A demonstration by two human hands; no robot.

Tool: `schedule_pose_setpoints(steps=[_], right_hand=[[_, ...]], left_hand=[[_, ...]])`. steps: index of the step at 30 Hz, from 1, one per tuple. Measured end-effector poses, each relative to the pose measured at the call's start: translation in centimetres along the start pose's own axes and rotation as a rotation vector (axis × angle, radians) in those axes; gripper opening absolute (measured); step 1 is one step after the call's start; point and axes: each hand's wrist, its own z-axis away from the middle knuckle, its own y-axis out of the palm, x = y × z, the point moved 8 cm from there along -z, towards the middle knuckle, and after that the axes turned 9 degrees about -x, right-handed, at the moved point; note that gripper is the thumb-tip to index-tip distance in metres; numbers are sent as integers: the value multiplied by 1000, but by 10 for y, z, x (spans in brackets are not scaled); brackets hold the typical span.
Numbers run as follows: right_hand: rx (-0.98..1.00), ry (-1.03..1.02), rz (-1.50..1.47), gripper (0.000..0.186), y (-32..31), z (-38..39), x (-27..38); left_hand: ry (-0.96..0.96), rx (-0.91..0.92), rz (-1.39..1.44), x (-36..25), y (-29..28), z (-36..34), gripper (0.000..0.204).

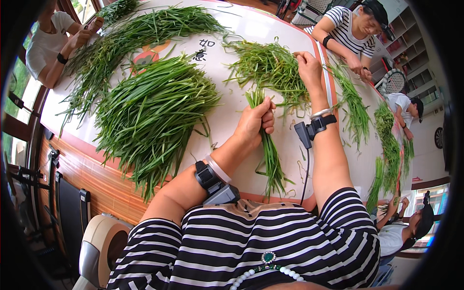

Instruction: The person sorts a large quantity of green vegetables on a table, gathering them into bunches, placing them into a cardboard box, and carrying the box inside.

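Observation:
My left hand (255,121) is closed round a small bunch of garlic chives (272,159). The pale cut ends stick out above the fist, and the green leaves hang toward me over the table edge area. My right hand (310,71) is raised to the right, fingertips pinched together above a loose, tangled heap of chive bits (268,65). Whatever the pinch holds, if anything, is too small to make out. Left of my left hand lies a large, neat pile of green chives (154,108).
The white table (232,159) has a reddish border. More chives (164,21) spread across its far left. A person (58,43) works at the left; another in stripes (353,34) sits across at the right, beside chives (352,101). Further people work along the right. A chair (99,246) stands at lower left.

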Motion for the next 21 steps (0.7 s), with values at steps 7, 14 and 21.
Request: schedule_pose_setpoints(steps=[7,14,21], right_hand=[[114,-295,318,13,34,-8,29],[76,277,-593,12,-3,-26,4],[52,476,-932,10,-50,-22,0]], left_hand=[[9,13,16,1,2,0,27],[5,10,24,1,1,0,29],[5,18,4,1,0,-1,30]])
